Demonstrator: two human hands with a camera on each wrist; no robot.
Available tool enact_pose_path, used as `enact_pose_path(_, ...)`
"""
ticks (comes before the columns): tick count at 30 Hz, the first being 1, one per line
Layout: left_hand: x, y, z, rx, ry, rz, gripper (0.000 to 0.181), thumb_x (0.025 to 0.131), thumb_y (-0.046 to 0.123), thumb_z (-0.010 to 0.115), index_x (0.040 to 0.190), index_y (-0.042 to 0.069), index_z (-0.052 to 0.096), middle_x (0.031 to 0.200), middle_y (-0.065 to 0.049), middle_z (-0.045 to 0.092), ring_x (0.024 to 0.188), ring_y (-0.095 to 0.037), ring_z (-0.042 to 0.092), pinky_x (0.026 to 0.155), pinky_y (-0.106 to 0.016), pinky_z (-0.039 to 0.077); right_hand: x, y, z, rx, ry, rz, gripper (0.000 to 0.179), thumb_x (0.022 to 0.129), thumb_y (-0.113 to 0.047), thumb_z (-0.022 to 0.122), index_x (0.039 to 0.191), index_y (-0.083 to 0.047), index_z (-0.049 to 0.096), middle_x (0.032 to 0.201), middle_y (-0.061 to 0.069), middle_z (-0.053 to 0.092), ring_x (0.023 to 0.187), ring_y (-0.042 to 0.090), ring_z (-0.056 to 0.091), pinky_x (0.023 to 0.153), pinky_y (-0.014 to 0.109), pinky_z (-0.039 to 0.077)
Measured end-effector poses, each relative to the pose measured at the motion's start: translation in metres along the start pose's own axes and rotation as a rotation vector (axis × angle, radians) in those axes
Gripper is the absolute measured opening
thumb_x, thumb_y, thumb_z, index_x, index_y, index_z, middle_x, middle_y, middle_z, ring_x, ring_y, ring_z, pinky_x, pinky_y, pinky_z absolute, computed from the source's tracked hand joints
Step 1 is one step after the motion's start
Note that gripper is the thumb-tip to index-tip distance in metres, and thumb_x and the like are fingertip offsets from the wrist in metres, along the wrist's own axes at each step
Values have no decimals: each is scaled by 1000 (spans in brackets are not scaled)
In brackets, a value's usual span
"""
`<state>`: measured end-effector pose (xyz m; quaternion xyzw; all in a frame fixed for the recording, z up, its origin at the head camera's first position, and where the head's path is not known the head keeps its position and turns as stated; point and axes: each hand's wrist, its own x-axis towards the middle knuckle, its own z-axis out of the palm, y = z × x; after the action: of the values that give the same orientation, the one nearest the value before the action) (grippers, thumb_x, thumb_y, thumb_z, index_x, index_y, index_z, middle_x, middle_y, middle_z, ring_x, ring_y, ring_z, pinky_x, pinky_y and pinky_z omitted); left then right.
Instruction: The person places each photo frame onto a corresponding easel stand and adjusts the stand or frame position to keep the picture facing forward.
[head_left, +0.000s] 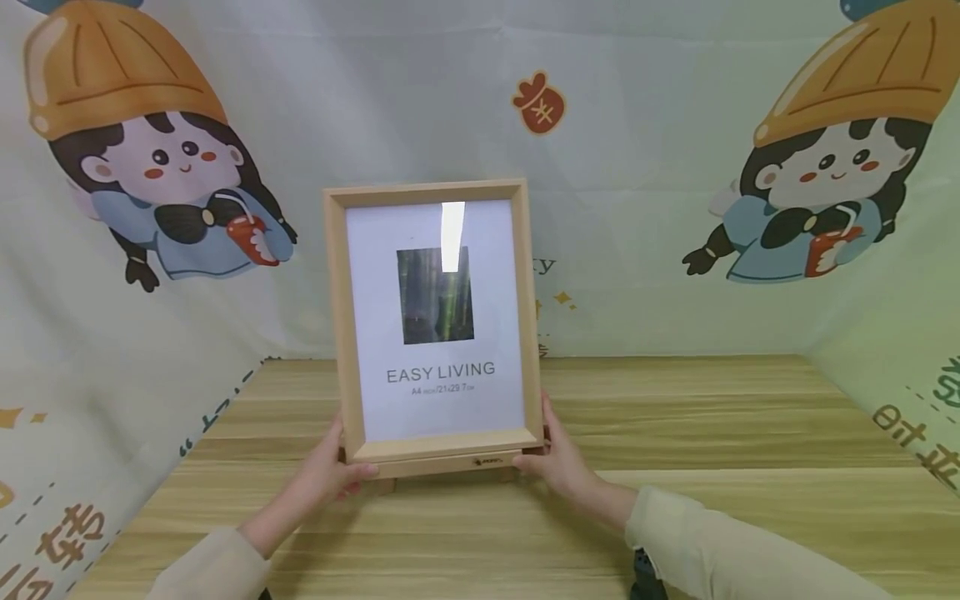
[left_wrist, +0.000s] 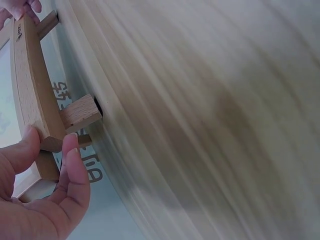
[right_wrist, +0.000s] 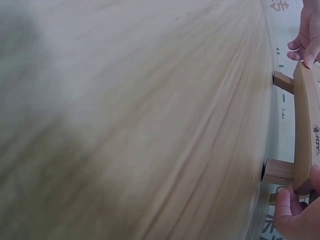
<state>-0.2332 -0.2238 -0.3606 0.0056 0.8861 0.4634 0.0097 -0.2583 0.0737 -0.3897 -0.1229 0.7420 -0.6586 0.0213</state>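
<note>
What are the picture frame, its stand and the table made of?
Picture frame: probably pale wood, smooth and matt, with plain tan edges.
Stand: likely smooth wood; fine grain shows on it.
Table: smooth, wood or printed wood-look; its streaky grain leaves that open.

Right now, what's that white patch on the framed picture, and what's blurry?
Head view: glare on the framed picture, perhaps reflected light; left wrist view: the table looks blurred, especially nearby; right wrist view: table blurry too, darker at left.
</note>
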Motion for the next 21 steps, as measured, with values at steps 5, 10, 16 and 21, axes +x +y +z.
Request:
enact_pose_path(5,2,2,3,-9,-5,3,94,80,2,67,147,18,3,85,-18,58,58,-20,53,49,-30,47,0,1,-4,4,2,-7,101,74,16,63,148,-12,0,125,34,39,96,32,56,78,33,53)
enact_pose_path(10,4,4,6,2,-1,16,94,79,2,67,147,17,4,85,-18,58,58,-20,53,49,-31,48,-1,1,-8,1,-2,-15,100,75,16,62,148,-11,-1,123,34,39,95,31,56,77,33,53)
enact_pose_path(16,6,8,10,4,-4,26,93,78,0,67,147,16,6,84,-17,57,58,-21,52,49,-31,48,-2,2,-12,-4,14,-11,101,74,16,62,148,-12,0,121,33,41,91,28,57,75,31,53)
enact_pose_path(21,8,12,14,-9,-8,36,92,78,-2,67,146,14,7,84,-17,56,57,-21,51,49,-30,48,-2,5,-16,10,21,-11,100,74,17,62,148,-11,0,121,33,41,92,30,57,73,32,54)
